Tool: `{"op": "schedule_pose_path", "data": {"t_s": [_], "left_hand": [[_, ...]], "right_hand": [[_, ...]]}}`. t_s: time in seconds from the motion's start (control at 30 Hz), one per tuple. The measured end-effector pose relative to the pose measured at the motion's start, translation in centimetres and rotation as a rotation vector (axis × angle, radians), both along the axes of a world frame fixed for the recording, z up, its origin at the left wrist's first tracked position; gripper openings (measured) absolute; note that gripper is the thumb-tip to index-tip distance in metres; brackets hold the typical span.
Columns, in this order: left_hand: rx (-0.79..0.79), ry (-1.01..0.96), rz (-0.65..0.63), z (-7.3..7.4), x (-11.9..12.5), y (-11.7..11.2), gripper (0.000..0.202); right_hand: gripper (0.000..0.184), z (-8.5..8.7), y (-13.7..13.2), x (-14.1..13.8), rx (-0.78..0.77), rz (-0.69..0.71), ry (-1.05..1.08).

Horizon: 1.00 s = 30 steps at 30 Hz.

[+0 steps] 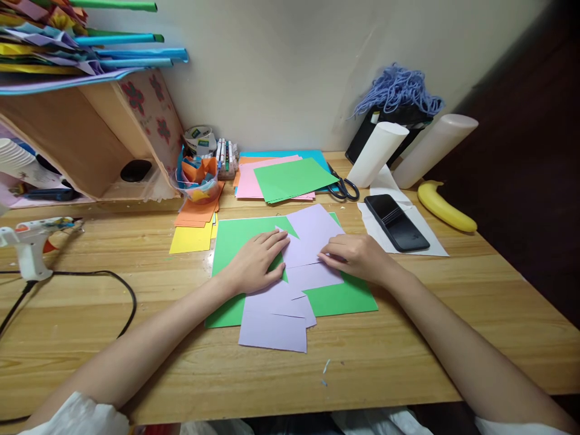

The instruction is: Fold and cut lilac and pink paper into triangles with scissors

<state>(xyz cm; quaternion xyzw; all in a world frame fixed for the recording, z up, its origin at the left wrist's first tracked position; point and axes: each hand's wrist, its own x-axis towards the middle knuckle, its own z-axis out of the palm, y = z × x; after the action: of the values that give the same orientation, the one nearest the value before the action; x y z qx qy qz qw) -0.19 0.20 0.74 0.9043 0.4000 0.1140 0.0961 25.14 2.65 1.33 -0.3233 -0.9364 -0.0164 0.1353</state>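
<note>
Green paper (344,300) lies on the wooden table in front of me, with several light purple paper pieces (312,226) overlapping on top of it. My left hand (256,261) rests flat with its fingers stretched over the purple and green paper. On the right, my right hand (357,254) has its fingertips pinched together at the edge of a purple piece. Nearer to me, other purple pieces (272,331) overhang the green paper's front edge. Parts of the paper under my left palm are hidden.
Behind are stacked coloured sheets (294,179) and scissors (343,188). At right lie a phone (396,222) and a banana (446,208), near a white roll (378,154). A glue gun (31,244) with its cord stands left, beside a plastic cup (198,186) of scraps.
</note>
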Motion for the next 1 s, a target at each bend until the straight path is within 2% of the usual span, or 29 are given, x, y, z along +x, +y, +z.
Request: {"op": "schedule_pose_path", "data": {"t_s": [0.07, 0.17, 0.4, 0.73, 1.0], "left_hand": [[0.007, -0.001, 0.008, -0.1, 0.0, 0.0, 0.05], [0.019, 0.015, 0.022, -0.3, 0.0, -0.1, 0.049], [0.029, 0.046, 0.066, -0.1, 0.0, -0.1, 0.049], [0.033, -0.001, 0.098, -0.4, -0.1, 0.0, 0.048], [-0.018, -0.001, -0.05, -0.2, -0.1, 0.1, 0.055]], "right_hand": [[0.023, -0.6, 0.1, -0.3, 0.001, -0.001, 0.039], [0.022, -1.1, 0.1, -0.6, -0.005, -0.023, 0.059], [0.023, -1.2, 0.2, -0.7, 0.008, -0.018, 0.048], [0.024, -1.1, 0.1, -0.9, -0.057, -0.049, 0.034], [0.021, -0.5, 0.0, -1.7, -0.107, -0.098, -0.025]]}}
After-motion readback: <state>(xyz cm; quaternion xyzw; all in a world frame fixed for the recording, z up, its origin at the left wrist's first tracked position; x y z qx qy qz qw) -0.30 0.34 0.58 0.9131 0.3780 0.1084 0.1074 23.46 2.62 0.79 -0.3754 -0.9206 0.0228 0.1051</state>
